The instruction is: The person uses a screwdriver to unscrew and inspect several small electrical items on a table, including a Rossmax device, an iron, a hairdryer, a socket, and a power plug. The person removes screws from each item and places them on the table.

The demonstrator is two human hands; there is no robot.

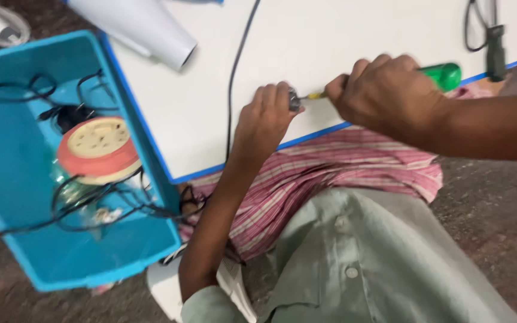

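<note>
My right hand (pixel 384 96) grips a screwdriver with a green handle (pixel 444 75); its yellow-collared tip points left into a small dark part (pixel 295 100). My left hand (pixel 264 119) is closed around that part, holding it at the near edge of the white table (pixel 306 42). The two hands almost touch over the table's blue rim. A black cable (pixel 233 78) runs across the table from the far side down past my left wrist.
A blue plastic bin (pixel 7 155) stands at the left, holding a round orange-and-cream device (pixel 98 149) and tangled black wires. A white cone-shaped nozzle (pixel 145 27) lies at the table's far left. A black cable and plug (pixel 495 48) lie at the far right.
</note>
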